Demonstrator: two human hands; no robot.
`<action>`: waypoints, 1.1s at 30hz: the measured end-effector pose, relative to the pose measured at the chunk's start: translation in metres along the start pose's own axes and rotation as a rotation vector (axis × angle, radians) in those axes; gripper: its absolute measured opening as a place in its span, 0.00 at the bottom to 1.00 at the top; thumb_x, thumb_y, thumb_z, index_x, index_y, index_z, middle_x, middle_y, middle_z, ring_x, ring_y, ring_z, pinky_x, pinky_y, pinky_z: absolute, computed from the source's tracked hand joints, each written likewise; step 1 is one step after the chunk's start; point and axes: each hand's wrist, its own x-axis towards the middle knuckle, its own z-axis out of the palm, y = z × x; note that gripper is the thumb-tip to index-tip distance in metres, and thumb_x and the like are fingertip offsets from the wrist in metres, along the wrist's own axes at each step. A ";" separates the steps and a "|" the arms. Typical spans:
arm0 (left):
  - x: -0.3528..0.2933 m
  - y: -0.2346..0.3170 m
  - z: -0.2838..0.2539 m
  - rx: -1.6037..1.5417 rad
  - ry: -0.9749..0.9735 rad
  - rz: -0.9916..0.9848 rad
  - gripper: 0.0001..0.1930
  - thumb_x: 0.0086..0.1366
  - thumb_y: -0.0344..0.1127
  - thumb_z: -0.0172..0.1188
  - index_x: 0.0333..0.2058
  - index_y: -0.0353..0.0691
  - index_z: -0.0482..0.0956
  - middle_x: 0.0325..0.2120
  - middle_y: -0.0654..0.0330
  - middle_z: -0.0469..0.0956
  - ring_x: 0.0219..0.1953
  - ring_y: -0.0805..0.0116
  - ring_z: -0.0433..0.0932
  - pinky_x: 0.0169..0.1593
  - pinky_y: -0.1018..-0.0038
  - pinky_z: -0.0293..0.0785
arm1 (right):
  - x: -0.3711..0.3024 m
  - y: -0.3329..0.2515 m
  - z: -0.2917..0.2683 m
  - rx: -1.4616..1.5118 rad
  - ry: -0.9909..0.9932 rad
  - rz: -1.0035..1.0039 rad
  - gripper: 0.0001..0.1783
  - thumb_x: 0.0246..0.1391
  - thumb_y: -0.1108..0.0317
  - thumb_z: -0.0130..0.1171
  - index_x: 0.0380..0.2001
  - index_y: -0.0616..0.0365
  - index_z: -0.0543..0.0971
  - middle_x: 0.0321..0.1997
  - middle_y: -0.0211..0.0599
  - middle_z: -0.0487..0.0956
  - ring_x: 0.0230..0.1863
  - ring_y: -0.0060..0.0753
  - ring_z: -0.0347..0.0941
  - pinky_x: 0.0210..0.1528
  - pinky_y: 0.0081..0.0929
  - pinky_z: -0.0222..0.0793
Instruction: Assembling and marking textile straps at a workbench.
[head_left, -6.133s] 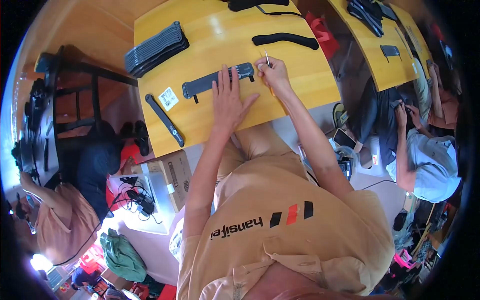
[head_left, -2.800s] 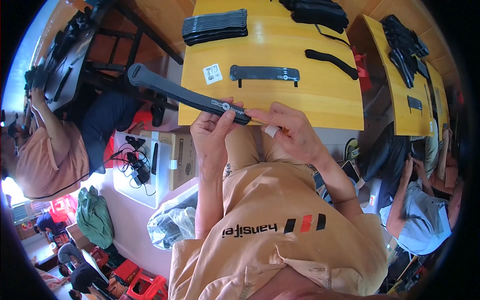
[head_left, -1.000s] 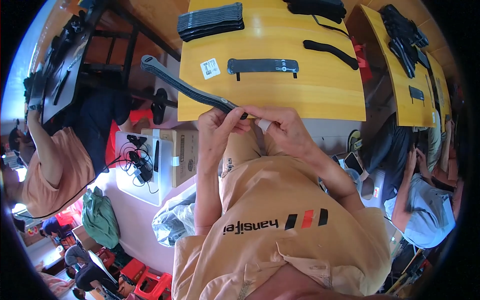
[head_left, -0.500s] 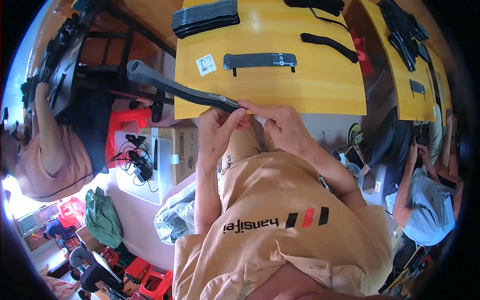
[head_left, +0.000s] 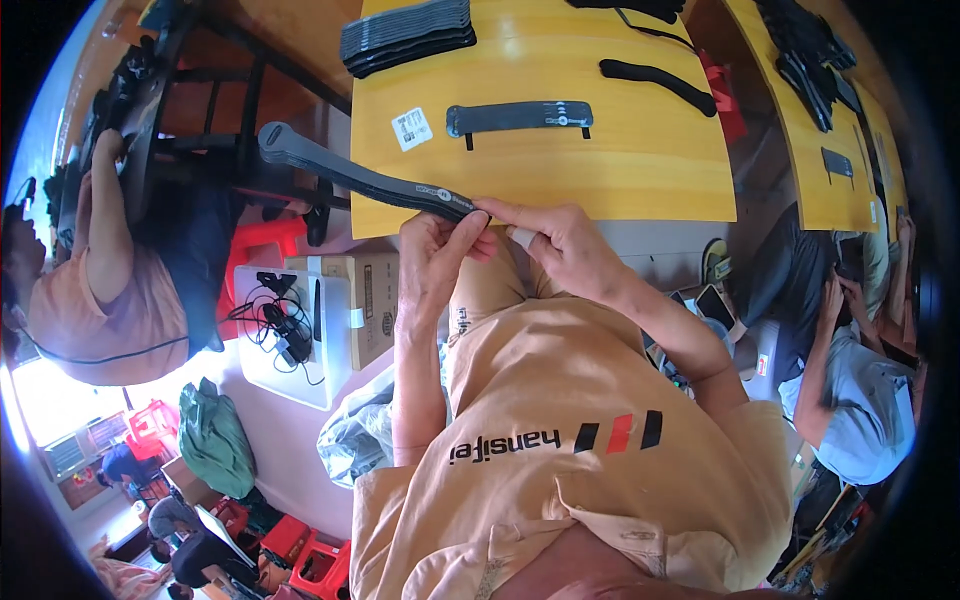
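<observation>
A bundle of long, flat grey-black straps point(head_left: 365, 183) with rounded ends juts up and left over the table's near edge. My left hand point(head_left: 437, 255) is closed round its near end, the thumb on top. My right hand point(head_left: 572, 248) meets that same end with the index fingertip beside my left thumb; its other fingers are curled in. A pale patch, perhaps tape, shows by the right thumb. Beyond my hands, a single grey strap point(head_left: 520, 118) lies flat on the yellow table point(head_left: 620, 180), two short black tabs at its near edge. Left of it is a white printed label point(head_left: 411, 129).
A stack of grey straps point(head_left: 408, 38) lies at the table's far left, a black curved strap point(head_left: 660, 84) at the right. Below left stand a clear bin point(head_left: 262, 368) with black cables and a cardboard box point(head_left: 375, 310). People sit on both sides.
My right thumb has shifted, and a pale patch now shows beside it. The bundle stays in my hands, almost unmoved. The person at the left has shifted their arm and upper body.
</observation>
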 end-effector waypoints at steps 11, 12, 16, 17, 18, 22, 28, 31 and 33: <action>0.001 0.002 0.002 0.064 -0.009 0.039 0.10 0.59 0.30 0.54 0.27 0.26 0.75 0.20 0.56 0.76 0.21 0.73 0.75 0.27 0.80 0.72 | 0.002 -0.009 0.004 -0.291 -0.056 0.091 0.31 0.39 0.88 0.42 0.49 0.52 0.72 0.40 0.43 0.76 0.40 0.37 0.73 0.38 0.22 0.68; 0.002 0.002 0.002 0.047 -0.018 0.049 0.10 0.60 0.30 0.53 0.27 0.26 0.75 0.20 0.56 0.76 0.21 0.73 0.74 0.26 0.80 0.72 | 0.001 0.002 0.008 -0.149 0.086 -0.045 0.32 0.39 0.88 0.41 0.49 0.51 0.72 0.36 0.39 0.77 0.36 0.34 0.74 0.33 0.22 0.69; 0.004 -0.004 -0.005 0.039 -0.051 0.030 0.10 0.60 0.30 0.53 0.27 0.26 0.74 0.20 0.56 0.76 0.21 0.73 0.74 0.26 0.80 0.72 | 0.001 0.012 0.008 0.185 0.044 0.089 0.34 0.37 0.89 0.38 0.50 0.53 0.71 0.24 0.28 0.75 0.23 0.20 0.69 0.24 0.17 0.64; 0.003 -0.004 -0.006 0.039 -0.064 0.013 0.10 0.60 0.30 0.53 0.27 0.27 0.74 0.20 0.56 0.76 0.21 0.73 0.74 0.26 0.79 0.72 | 0.003 0.005 0.000 0.392 -0.068 0.288 0.35 0.37 0.89 0.37 0.50 0.53 0.71 0.20 0.25 0.72 0.18 0.15 0.63 0.21 0.15 0.61; 0.002 -0.003 -0.007 0.039 -0.077 -0.005 0.09 0.60 0.30 0.53 0.27 0.27 0.74 0.20 0.56 0.76 0.21 0.73 0.74 0.26 0.79 0.72 | 0.005 0.000 -0.006 0.599 -0.183 0.486 0.35 0.36 0.90 0.35 0.50 0.54 0.71 0.17 0.22 0.68 0.14 0.11 0.56 0.19 0.13 0.57; 0.002 -0.002 -0.008 0.001 -0.096 -0.029 0.09 0.59 0.30 0.54 0.27 0.27 0.74 0.20 0.56 0.76 0.21 0.73 0.74 0.26 0.79 0.72 | 0.007 -0.002 -0.016 0.737 -0.277 0.591 0.30 0.42 0.88 0.39 0.50 0.55 0.71 0.22 0.24 0.70 0.17 0.12 0.57 0.19 0.13 0.54; 0.002 0.006 -0.002 0.044 -0.076 -0.015 0.09 0.58 0.30 0.55 0.26 0.28 0.75 0.19 0.56 0.76 0.21 0.73 0.74 0.26 0.79 0.72 | 0.001 0.004 0.001 -0.094 0.062 -0.155 0.31 0.39 0.87 0.43 0.50 0.52 0.71 0.22 0.34 0.75 0.17 0.31 0.69 0.22 0.22 0.64; 0.001 0.006 -0.001 -0.008 -0.070 -0.019 0.09 0.58 0.31 0.55 0.26 0.28 0.75 0.19 0.57 0.75 0.20 0.73 0.74 0.26 0.79 0.72 | -0.003 -0.021 -0.005 -0.377 0.032 -0.084 0.29 0.39 0.84 0.48 0.50 0.53 0.70 0.31 0.39 0.76 0.31 0.45 0.73 0.31 0.31 0.69; 0.003 0.005 -0.001 0.004 -0.082 -0.063 0.10 0.59 0.31 0.54 0.26 0.28 0.75 0.19 0.57 0.75 0.20 0.73 0.74 0.25 0.79 0.72 | -0.002 -0.024 -0.007 -0.551 -0.236 0.126 0.30 0.39 0.84 0.49 0.51 0.54 0.68 0.34 0.42 0.76 0.32 0.47 0.72 0.34 0.34 0.69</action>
